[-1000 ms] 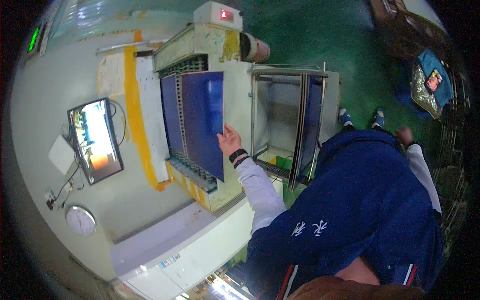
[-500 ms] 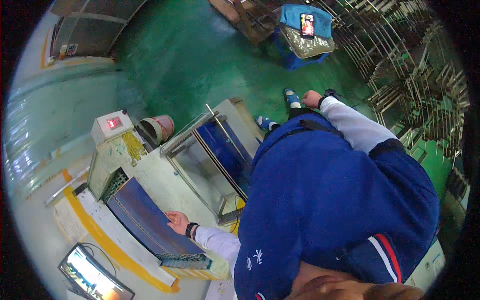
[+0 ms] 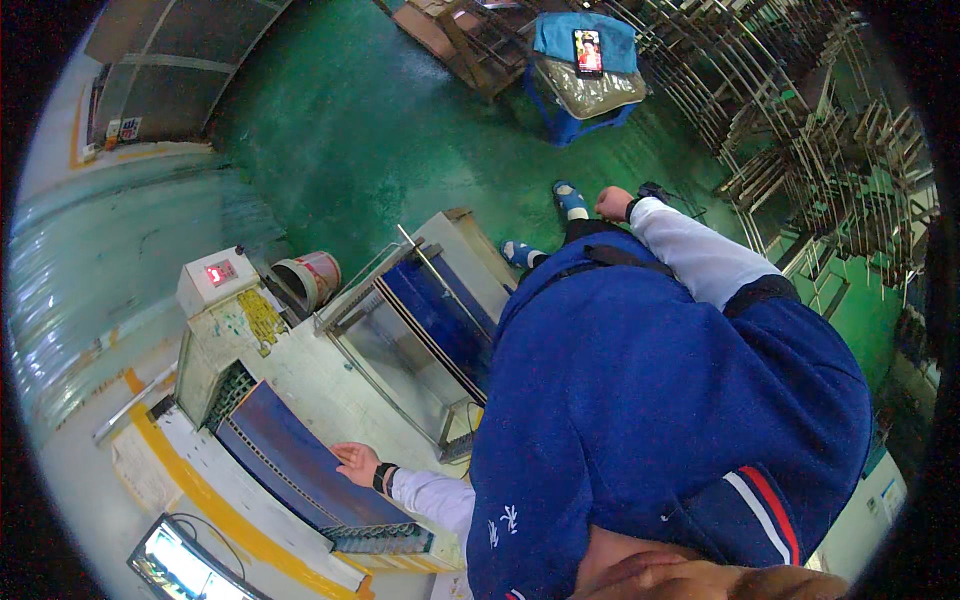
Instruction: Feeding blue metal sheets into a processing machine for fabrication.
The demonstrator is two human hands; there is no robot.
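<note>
My left hand point(image 3: 358, 464), a dark band at its wrist, is at the right edge of a dark blue panel point(image 3: 300, 455) on the machine at lower left. Its fingers are stretched out and somewhat apart, their tips touching or just over that edge. A row of small light marks runs lengthwise along the panel. Farther off and to the right, my right hand point(image 3: 613, 204) hangs beside my thigh with curled fingers. Whatever might be inside them is hidden.
The pale machine point(image 3: 300, 375) has a control box point(image 3: 215, 280) with a red display. Another blue panel point(image 3: 440, 310) stands by its open bay. A bucket point(image 3: 312, 277), a blue stool point(image 3: 580, 122) bearing a phone point(image 3: 588, 53), metal racks point(image 3: 760, 110) and a screen point(image 3: 185, 565) surround me.
The whole view has shifted slightly, so the machine sits a little lower in it. My left hand stays at the panel's edge, and my right hand stays by my thigh.
</note>
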